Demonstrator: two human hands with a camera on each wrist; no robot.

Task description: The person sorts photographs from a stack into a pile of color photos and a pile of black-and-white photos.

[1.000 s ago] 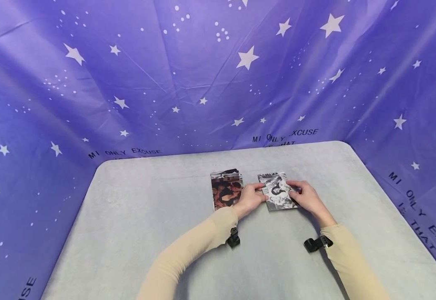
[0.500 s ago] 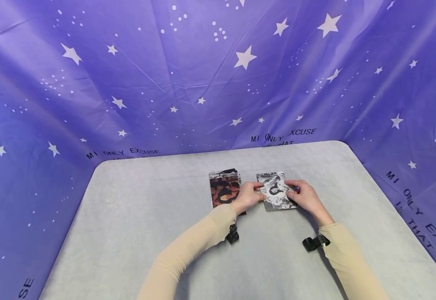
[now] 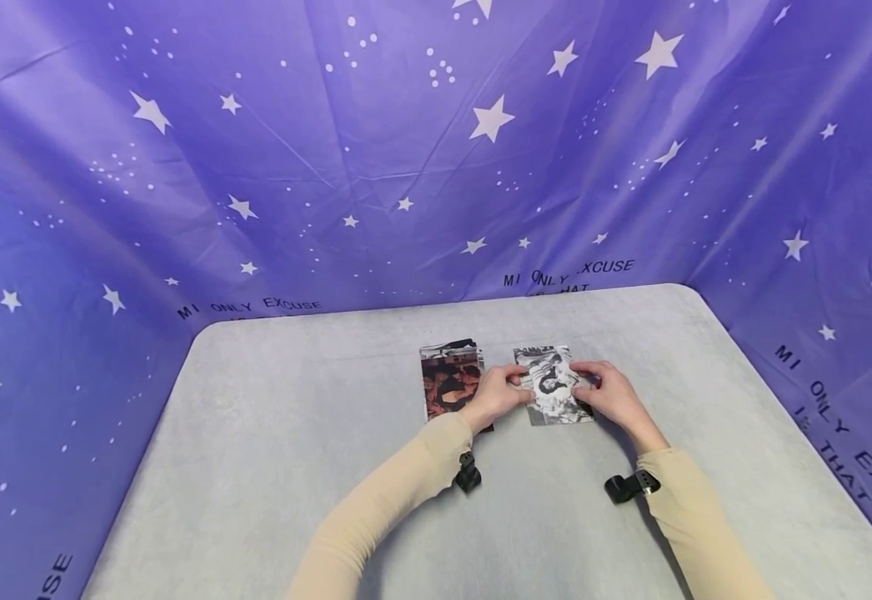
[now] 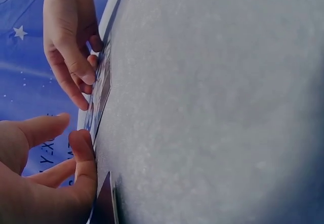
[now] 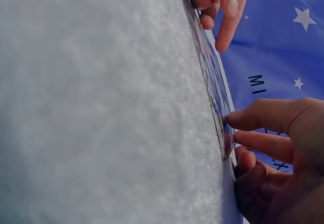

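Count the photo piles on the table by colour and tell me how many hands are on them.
Black-and-white photo pile: 1, touched by left hand and right hand
Reddish-brown photo pile: 1
Hands: 2
Total: 2 piles, 2 hands

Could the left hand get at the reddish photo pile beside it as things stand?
Probably yes. The left hand touches the black-and-white photo, and the reddish photo pile lies on the table right beside it, with nothing between.
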